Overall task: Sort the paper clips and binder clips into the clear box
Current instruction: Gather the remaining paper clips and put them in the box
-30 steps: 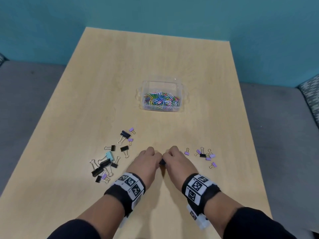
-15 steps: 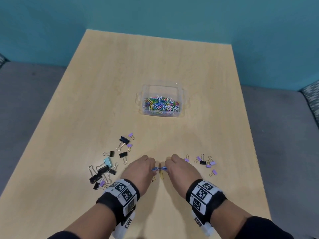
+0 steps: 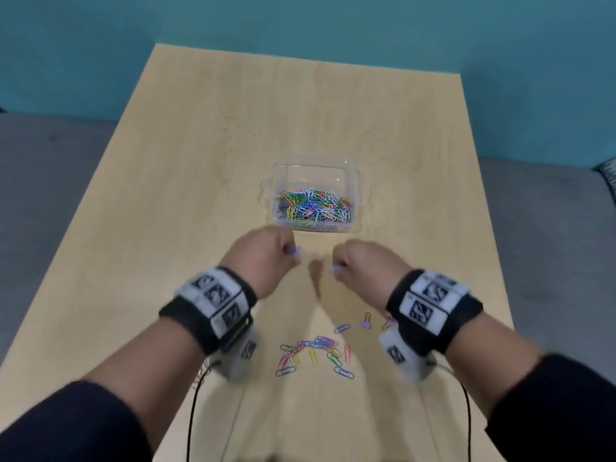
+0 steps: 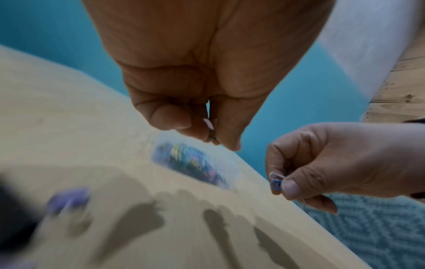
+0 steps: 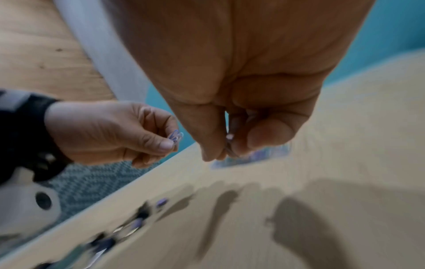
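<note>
The clear box (image 3: 316, 176) stands mid-table and holds many coloured paper clips (image 3: 311, 208). Just in front of it and above the table, my left hand (image 3: 290, 253) pinches a few lilac-blue paper clips (image 5: 176, 136). My right hand (image 3: 336, 266), beside it, pinches blue and white paper clips (image 4: 275, 182). Both hands are raised and slightly apart. A loose pile of coloured paper clips (image 3: 316, 355) lies on the table below my wrists. A small purple binder clip (image 3: 366, 323) lies next to that pile.
The light wood table (image 3: 200, 195) ends at a teal wall behind the box. Blurred black, purple and teal binder clips (image 5: 138, 218) lie near the table's left edge. Grey carpet borders the table. Sensor cables hang from both wrists.
Both hands have lifted off the near pile and moved forward toward the box, each carrying paper clips. The pile they were working at is uncovered below the wrists.
</note>
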